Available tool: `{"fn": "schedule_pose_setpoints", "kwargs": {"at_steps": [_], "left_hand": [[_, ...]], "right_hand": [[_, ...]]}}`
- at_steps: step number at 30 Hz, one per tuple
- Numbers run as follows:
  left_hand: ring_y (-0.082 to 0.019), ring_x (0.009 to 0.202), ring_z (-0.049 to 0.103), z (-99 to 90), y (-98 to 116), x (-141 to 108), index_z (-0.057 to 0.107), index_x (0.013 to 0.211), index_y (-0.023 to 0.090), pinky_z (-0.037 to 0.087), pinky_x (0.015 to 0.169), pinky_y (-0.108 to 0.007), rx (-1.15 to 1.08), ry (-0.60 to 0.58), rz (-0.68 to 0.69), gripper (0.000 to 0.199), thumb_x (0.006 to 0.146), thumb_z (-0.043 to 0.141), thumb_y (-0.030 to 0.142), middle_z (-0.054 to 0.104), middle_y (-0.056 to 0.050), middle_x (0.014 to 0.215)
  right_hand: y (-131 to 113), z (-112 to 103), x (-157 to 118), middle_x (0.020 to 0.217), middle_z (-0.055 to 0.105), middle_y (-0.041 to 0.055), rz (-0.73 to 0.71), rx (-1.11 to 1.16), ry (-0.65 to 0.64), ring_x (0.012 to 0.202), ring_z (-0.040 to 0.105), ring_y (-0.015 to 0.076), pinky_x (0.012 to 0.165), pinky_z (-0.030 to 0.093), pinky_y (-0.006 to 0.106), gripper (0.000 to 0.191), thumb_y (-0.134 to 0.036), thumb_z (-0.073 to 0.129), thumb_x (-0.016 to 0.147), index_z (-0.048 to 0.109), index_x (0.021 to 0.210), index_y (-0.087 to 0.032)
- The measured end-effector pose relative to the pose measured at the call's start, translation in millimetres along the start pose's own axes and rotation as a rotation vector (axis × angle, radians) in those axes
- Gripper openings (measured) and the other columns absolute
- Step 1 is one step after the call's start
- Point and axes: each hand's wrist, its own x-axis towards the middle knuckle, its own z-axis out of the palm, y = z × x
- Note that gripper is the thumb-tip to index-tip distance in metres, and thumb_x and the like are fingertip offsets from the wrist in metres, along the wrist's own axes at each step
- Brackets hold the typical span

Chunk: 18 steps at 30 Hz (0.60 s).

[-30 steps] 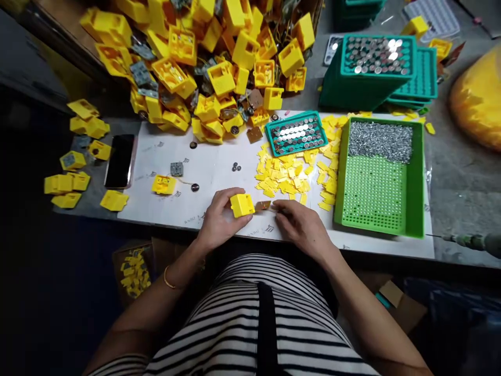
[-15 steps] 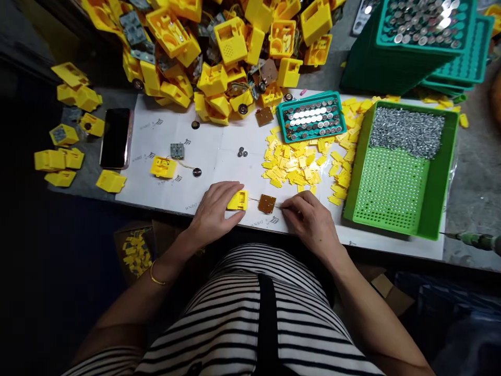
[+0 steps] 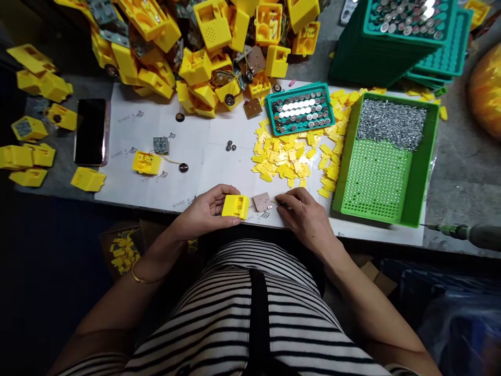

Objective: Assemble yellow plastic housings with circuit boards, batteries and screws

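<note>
The left hand [image 3: 207, 211] is partly curled, thumb along the near edge and fingers at the far side of a yellow housing [image 3: 235, 207], which it grips. The right hand [image 3: 309, 219] has its thumb and forefinger nearly together at a small dark part [image 3: 279, 202], mostly hidden by the fingertips. Between the hands, just beside the housing, is a small circuit board [image 3: 262, 202], with a thin wire running from it toward the right hand; whether it touches the white sheet [image 3: 211, 167] below cannot be told.

Beyond the left hand, and further left, a second yellow housing [image 3: 146, 163] lies near a grey block [image 3: 160, 145] and a wired dark disc [image 3: 183, 167]. Straight beyond the hands sit three small round pieces [image 3: 230, 147]. Past the right hand are loose flat yellow pieces [image 3: 285, 156]; to its right stands a green tray [image 3: 385, 183] with metal pins [image 3: 391, 122] at its far end.
</note>
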Motion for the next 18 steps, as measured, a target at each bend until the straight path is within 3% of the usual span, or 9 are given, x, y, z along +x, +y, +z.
{"fn": "schedule_pose_setpoints", "kwargs": {"at_steps": [6, 10, 14, 18], "left_hand": [[-0.010, 0.073, 0.058, 1.0, 3.5, 0.8, 0.062, 0.109, 0.020, 0.049, 0.061, -0.018, -0.240, -0.054, -0.064, 0.051, 0.062, 0.082, 0.019, 0.063, -0.001, 0.094], [-0.013, 0.069, 0.064, 2.9, 0.5, 4.1, 0.064, 0.109, 0.016, 0.050, 0.054, -0.019, -0.396, -0.013, -0.077, 0.040, 0.075, 0.075, 0.032, 0.068, -0.006, 0.092], [-0.014, 0.059, 0.067, 6.9, -0.4, 11.2, 0.065, 0.101, 0.010, 0.051, 0.047, -0.020, -0.545, 0.004, -0.183, 0.038, 0.087, 0.060, 0.045, 0.073, -0.013, 0.086], [-0.015, 0.051, 0.066, 10.9, 6.0, 17.4, 0.062, 0.106, 0.009, 0.050, 0.042, -0.020, -0.716, 0.006, -0.319, 0.048, 0.094, 0.042, 0.051, 0.074, -0.014, 0.079]], "right_hand": [[0.7, -9.1, 3.9, 0.108, 0.063, 0.0087, -0.031, -0.080, -0.092, 0.088, 0.065, 0.0211, 0.071, 0.052, 0.030, 0.028, -0.022, 0.045, 0.096, 0.064, 0.116, -0.019], [2.6, -12.2, 8.2, 0.103, 0.065, 0.0090, 0.020, -0.067, -0.115, 0.086, 0.065, 0.0215, 0.070, 0.050, 0.031, 0.026, -0.025, 0.048, 0.095, 0.067, 0.112, -0.020], [3.9, -14.6, 12.1, 0.099, 0.068, 0.0086, 0.057, 0.035, -0.092, 0.087, 0.066, 0.0216, 0.073, 0.050, 0.032, 0.023, -0.030, 0.053, 0.093, 0.070, 0.107, -0.020], [3.2, -16.0, 13.1, 0.095, 0.070, 0.0061, 0.113, 0.263, -0.068, 0.080, 0.066, 0.0180, 0.071, 0.051, 0.030, 0.019, -0.034, 0.059, 0.090, 0.072, 0.096, -0.021]]}}
